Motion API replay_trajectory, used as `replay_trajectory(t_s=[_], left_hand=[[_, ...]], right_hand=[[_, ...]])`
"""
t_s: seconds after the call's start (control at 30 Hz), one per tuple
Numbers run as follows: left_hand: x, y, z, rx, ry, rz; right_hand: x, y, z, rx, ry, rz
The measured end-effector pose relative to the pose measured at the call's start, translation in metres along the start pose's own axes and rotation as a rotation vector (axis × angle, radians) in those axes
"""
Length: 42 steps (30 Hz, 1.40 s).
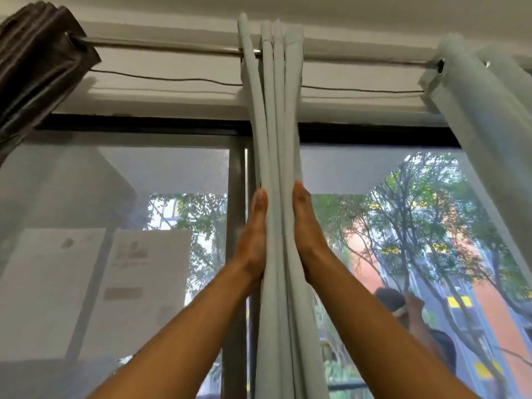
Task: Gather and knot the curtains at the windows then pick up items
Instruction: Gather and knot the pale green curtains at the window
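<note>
Both flat hands, the left hand [254,240] and right hand [306,231], squeeze the pale curtain [276,145] into a bundle, gathering under way; knotting needs a proper grip.

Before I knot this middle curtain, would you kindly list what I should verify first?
1. Middle curtain gathered into tight folds: ok.
2. Left hand flat against its left side: ok.
3. Right hand flat against its right side: ok.
4. Grip round the bundle for knotting: not ok, both hands only press.
5. Curtain top hangs on the rod: ok.
6. Lower end free to tie: cannot tell, out of view.
</note>
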<state>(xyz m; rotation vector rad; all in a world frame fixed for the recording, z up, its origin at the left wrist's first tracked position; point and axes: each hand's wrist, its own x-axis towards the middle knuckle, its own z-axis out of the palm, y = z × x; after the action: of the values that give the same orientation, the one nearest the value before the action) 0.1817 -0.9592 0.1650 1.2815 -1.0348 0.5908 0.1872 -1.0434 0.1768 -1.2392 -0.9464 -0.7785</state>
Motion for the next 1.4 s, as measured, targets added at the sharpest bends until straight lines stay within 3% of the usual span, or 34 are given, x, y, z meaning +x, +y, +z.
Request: replay_trajectory(t_s=[0.13,0.23,0.4,0.6,0.67,0.73,0.83,0.93,1.03,1.13,1.23,1.4], left_hand=[[-0.038,-0.017,0.001,0.08,-0.021,-0.006],[-0.057,-0.013,-0.003,0.175,0.049,0.059],[-0.048,0.012,-0.013,0.363,0.25,0.171],[0.009,0.045,-0.038,0.534,0.502,0.245],[0.023,0.046,-0.06,0.475,0.632,0.112],[0.028,0.043,-0.081,0.358,0.654,-0.144],[0.023,0.038,-0.103,0.309,0.515,-0.412],[0.013,0.034,-0.111,0.267,0.359,-0.518],[0.004,0.027,-0.107,0.238,0.29,-0.577],[0.003,0.021,-0.104,0.146,0.43,-0.46],[-0.001,0.021,-0.108,0.111,0.583,-0.252],[-0.018,0.039,-0.107,0.377,0.584,-0.036]], right_hand=[[-0.041,0.013,-0.001,-0.017,-0.075,0.1],[-0.054,0.005,-0.013,0.043,-0.012,0.121],[-0.05,-0.021,-0.027,-0.321,0.188,-0.035],[-0.026,-0.069,-0.019,-0.817,0.307,-0.453],[-0.013,-0.074,-0.011,-0.909,0.259,-0.511],[-0.001,-0.08,0.002,-0.964,0.185,-0.51],[0.014,-0.082,0.02,-1.058,0.059,-0.383],[0.019,-0.079,0.032,-1.07,-0.019,-0.187],[0.019,-0.073,0.039,-1.201,0.018,-0.17],[0.017,-0.069,0.045,-1.374,0.062,-0.244],[0.012,-0.063,0.046,-1.357,0.074,-0.252],[-0.012,-0.051,0.042,-1.256,0.088,-0.228]])
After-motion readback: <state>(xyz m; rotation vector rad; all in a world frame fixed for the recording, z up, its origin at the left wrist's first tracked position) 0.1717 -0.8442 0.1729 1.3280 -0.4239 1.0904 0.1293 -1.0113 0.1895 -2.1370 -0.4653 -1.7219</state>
